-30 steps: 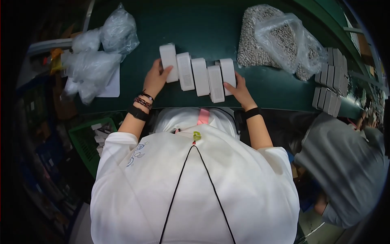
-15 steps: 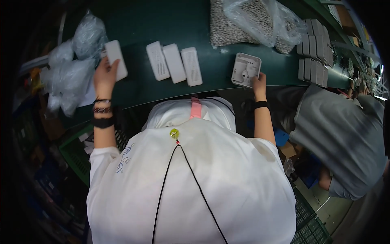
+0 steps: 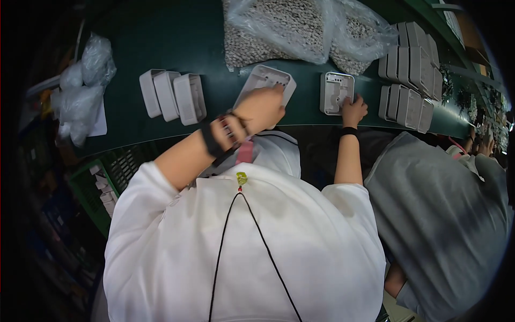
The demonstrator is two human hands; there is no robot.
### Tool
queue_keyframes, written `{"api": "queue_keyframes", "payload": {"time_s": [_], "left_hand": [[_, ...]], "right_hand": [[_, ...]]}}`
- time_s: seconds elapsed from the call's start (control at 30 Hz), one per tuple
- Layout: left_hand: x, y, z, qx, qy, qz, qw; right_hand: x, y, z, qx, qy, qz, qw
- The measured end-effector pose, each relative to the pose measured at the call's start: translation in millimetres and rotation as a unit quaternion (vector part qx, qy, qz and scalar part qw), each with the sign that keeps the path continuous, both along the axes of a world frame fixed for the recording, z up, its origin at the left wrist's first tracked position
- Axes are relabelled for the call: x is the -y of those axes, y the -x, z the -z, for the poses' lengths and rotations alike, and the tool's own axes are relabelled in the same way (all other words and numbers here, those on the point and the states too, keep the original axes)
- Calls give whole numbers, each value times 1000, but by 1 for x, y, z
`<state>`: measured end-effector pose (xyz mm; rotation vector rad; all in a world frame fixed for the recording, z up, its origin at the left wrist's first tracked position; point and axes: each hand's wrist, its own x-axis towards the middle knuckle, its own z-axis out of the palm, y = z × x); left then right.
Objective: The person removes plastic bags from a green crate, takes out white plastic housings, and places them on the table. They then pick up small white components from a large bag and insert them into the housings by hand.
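Note:
My left hand reaches across to the middle of the bench, its fingers closed on a pale grey plastic housing. That open shell is tilted, and my hand and wrist hide its lower part. Further right, a second open plastic housing lies with its moulded inside up. My right hand is at its lower right corner, fingers bent and gripping the rim. Three similar pale housings stand in a slanted row at the left.
A clear bag of small grey pieces lies at the back. Stacked grey housings stand at the right, near a co-worker in grey. Crumpled plastic bags lie at the far left, above a green crate.
My left hand has come from the left to the middle with a housing. My right hand stays at its housing's corner. The view has shifted to the right.

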<state>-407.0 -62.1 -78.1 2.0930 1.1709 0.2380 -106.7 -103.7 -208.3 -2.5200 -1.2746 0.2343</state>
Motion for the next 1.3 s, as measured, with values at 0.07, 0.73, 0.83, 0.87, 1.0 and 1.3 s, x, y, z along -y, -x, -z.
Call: {"api": "queue_keyframes", "payload": {"time_s": [0.07,0.73,0.83,0.87,1.0,1.3], "left_hand": [[-2,-38,33,-22,3,-3,1000],[-2,138,-17,-40,-118,-367,922],[17,171,-16,-158,-185,-338,909],[21,180,-14,-218,-215,-318,897],[10,209,11,-257,-250,-359,862],[4,233,39,-196,-140,-333,911]], "right_hand": [[-2,23,-29,76,-20,31,996],[-1,74,-30,116,-35,-172,978],[-11,93,-40,169,-56,-147,973],[-21,114,-60,139,-98,-179,969],[-50,219,-93,-201,-93,-411,884],[-52,334,-76,-322,137,-481,804]]}}
